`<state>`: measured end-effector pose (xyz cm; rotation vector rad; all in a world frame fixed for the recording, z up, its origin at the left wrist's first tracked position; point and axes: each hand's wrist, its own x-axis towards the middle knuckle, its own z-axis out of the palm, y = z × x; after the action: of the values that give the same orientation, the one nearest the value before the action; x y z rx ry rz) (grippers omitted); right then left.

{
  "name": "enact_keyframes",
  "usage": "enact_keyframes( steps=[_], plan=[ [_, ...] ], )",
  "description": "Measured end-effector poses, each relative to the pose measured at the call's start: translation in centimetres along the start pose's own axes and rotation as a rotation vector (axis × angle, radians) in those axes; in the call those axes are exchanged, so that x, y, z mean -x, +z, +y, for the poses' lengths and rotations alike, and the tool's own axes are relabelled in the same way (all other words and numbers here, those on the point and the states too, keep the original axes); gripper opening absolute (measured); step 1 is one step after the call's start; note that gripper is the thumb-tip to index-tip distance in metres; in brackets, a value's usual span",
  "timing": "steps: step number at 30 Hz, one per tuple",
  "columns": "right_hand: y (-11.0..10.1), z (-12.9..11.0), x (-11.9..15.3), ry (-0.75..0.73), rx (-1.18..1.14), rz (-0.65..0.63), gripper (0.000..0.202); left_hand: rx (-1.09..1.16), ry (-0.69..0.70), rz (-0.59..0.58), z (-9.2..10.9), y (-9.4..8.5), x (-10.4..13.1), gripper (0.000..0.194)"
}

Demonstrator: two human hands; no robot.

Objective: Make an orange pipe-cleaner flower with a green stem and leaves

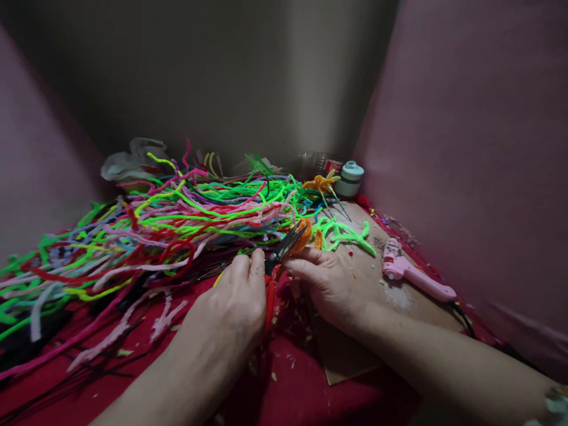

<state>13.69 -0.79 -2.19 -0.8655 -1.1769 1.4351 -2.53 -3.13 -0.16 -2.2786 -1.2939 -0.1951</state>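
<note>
My left hand (237,299) is closed around a pair of scissors (278,255) with dark blades and red handles. The blades point up and to the right and lie against an orange fuzzy pipe-cleaner piece (303,236). Thumb and fingers of my right hand (331,283) pinch that orange piece from its lower side. Just right of it is another small orange bit (318,239). Bright green pipe-cleaner lengths (350,232) lie beyond my right hand. Whether the blades are cutting into the orange piece cannot be made out.
A large heap of coloured pipe cleaners (213,207) spreads across the left and back. On the right, a pink glue gun (417,275) lies on a cardboard sheet (355,361). Behind stand orange flowers (322,183), a pale blue-green jar (349,179) and a plastic bag (133,160). Red cloth (284,390) carries scraps.
</note>
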Motion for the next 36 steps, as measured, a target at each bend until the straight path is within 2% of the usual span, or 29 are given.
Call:
enact_keyframes(
  steps=[9,13,18,21,24,29,32,36],
  plan=[
    [0.2,0.1,0.1,-0.019,-0.003,-0.006,0.017,-0.009,-0.001,0.129,0.3,0.4,0.0,0.045],
    [0.2,0.1,0.1,0.000,0.015,0.011,0.015,-0.036,0.045,0.112,0.2,-0.3,-0.3,0.044],
    [0.4,-0.4,0.3,-0.002,0.080,0.029,0.011,0.015,0.032,0.008,0.3,-0.6,-0.1,0.042],
    [0.4,-0.3,0.2,0.038,-0.007,0.025,0.011,0.062,0.029,0.036,0.0,-0.5,0.1,0.043],
    [0.3,0.0,0.0,0.061,-0.103,0.023,0.011,0.069,-0.029,0.072,-0.9,-0.3,-0.2,0.047],
    [0.0,0.4,-0.1,0.032,-0.136,-0.036,0.007,0.051,-0.163,-0.175,-2.2,0.7,-1.2,0.048],
    [0.0,0.5,0.0,0.024,-0.162,-0.056,0.008,0.082,-0.124,-0.307,-2.1,1.4,-1.5,0.043],
    [0.0,0.4,0.1,0.044,-0.182,-0.103,0.009,0.149,-0.069,-0.418,-1.5,1.4,-1.6,0.038]
  ],
)
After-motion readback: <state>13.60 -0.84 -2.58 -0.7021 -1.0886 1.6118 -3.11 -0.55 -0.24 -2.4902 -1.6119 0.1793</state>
